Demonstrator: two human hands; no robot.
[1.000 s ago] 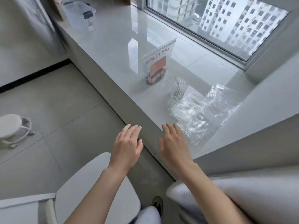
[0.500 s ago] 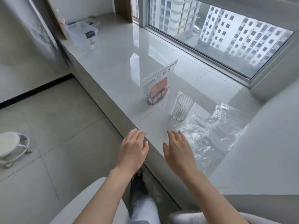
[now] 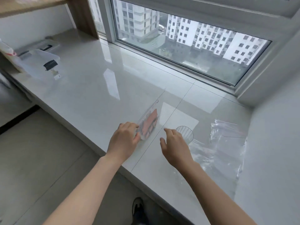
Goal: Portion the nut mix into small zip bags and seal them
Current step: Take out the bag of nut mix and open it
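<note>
While left fingers (image 3: pixel 134 127) pinch the sign (image 3: pixel 149 122), zip bags (image 3: pixel 227 140) lie beside loosely curled right fingers (image 3: pixel 168 132) (apart).

A glossy pale-grey stone worktop (image 3: pixel 90 88), jointed into large slabs, runs beneath a wide window (image 3: pixel 186 51) with a white frame, through which white high-rise apartment blocks (image 3: pixel 211 41) appear in flat daylight that mirrors off the polished surface. At the far left a wooden shelf unit (image 3: pixel 84 17) rises from the worktop against a white wall (image 3: pixel 32 26), while a plain white wall (image 3: pixel 272 143) closes the right end. Below the front edge lies a floor of large beige-grey tiles (image 3: pixel 40 159) bordered by a dark skirting strip (image 3: pixel 17 120).
</note>
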